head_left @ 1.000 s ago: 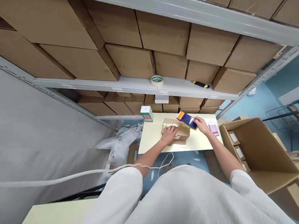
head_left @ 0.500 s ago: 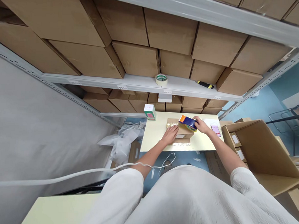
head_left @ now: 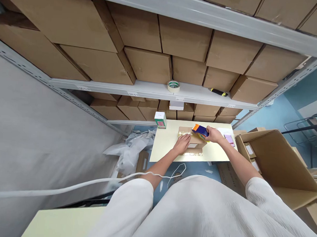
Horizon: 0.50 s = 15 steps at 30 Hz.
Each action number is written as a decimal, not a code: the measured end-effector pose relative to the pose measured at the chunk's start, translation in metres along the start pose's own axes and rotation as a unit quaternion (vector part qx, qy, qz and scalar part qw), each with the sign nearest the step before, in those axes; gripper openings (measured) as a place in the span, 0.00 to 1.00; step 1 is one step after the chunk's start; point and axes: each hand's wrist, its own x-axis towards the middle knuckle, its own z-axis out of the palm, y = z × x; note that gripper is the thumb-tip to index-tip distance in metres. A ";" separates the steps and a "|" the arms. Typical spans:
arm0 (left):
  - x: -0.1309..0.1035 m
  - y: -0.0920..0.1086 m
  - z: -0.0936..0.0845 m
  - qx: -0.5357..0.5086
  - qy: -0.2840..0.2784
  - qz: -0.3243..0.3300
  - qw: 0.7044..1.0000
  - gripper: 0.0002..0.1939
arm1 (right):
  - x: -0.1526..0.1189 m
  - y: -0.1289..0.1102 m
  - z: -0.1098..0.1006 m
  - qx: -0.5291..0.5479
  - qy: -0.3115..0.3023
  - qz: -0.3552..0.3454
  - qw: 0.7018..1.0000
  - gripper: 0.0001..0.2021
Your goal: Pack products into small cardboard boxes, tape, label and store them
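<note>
Landmark: small cream table (head_left: 167, 147), standing below the shelving.
Parcel: brown cardboard parcel (head_left: 193, 144) lies flat on the table, about mid-top, glossy tape strips across it; a white label shows on its near side.
Left hand: left hand (head_left: 183, 144) rests palm down on the parcel's near-left part, fingers spread flat, gripping nothing, pressing the parcel to the table.
Right hand: right hand (head_left: 213, 134) is wrapped around a tape gun (head_left: 200, 131), blue body with an orange end; the gun sits on the parcel's far-right top edge, touching it.
Hands to each other: apart, one on each side of the parcel.
Small box: white and green carton (head_left: 160, 119) stands upright at the table's far-left corner, clear of the parcel.
Phone: pink-screened phone (head_left: 229, 139) lies flat on the table's right end, beside the right wrist.
Open carton: large cardboard carton (head_left: 276, 158) lies tipped on the floor just right of the table, smaller labelled packs visible inside.
Shelf above table: tape roll (head_left: 173, 86) and a black-and-yellow knife (head_left: 218, 92) lie on the shelf board, brown boxes stacked behind them.
Left of table: crumpled white plastic (head_left: 129, 150) on the floor.
Cable: white cable (head_left: 90, 184) runs from the left edge of view toward the person's lap.
</note>
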 end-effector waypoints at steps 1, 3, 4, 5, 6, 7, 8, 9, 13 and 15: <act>0.000 -0.001 0.000 -0.001 -0.001 0.003 1.000 0.29 | 0.001 0.001 0.001 0.014 0.003 0.000 1.000 0.17; 0.000 -0.002 0.001 -0.001 -0.003 0.009 1.000 0.29 | 0.003 0.003 0.002 0.042 0.018 -0.007 0.999 0.17; 0.000 -0.003 0.000 -0.001 -0.005 0.012 1.000 0.28 | 0.004 0.004 0.003 0.058 0.026 -0.016 0.998 0.18; 0.000 -0.004 0.000 0.000 -0.007 0.014 1.000 0.28 | 0.005 0.005 0.004 0.075 0.034 -0.027 0.996 0.18; 0.000 -0.004 -0.001 0.000 -0.008 0.017 1.000 0.28 | 0.007 0.005 0.004 0.093 0.041 -0.041 0.994 0.19; 0.000 -0.005 -0.001 -0.001 -0.009 0.020 1.000 0.28 | 0.009 0.005 0.005 0.108 0.047 -0.055 0.992 0.19; 0.000 -0.005 -0.002 -0.002 -0.009 0.024 1.000 0.28 | 0.011 0.005 0.006 0.122 0.050 -0.066 0.989 0.19; 0.000 -0.006 -0.003 -0.003 -0.009 0.028 1.000 0.28 | 0.013 0.005 0.007 0.132 0.049 -0.075 0.987 0.20; -0.001 -0.005 -0.007 -0.006 -0.016 0.032 0.999 0.28 | 0.021 0.012 0.013 0.156 0.018 -0.084 0.984 0.21; -0.001 -0.004 -0.008 -0.004 -0.023 0.028 0.999 0.28 | 0.023 0.020 0.015 0.163 0.008 -0.078 0.983 0.22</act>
